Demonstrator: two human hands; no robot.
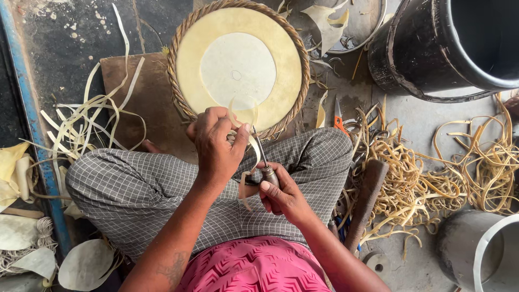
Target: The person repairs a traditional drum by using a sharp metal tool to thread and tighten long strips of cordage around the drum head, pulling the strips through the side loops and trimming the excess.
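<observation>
While my left hand (216,143) pinches the pale strip (250,148) at the round mat's (238,67) near rim and my right hand (281,197) grips the awl (265,162), a slip could jab my fingers or split the strip.

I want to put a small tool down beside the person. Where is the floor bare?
Bare patches: the dark floor between the blue edge and the round woven disc, and the grey floor below the black bucket. Crowded: the tangled cane strips on the right, the pale strips on the left.
</observation>
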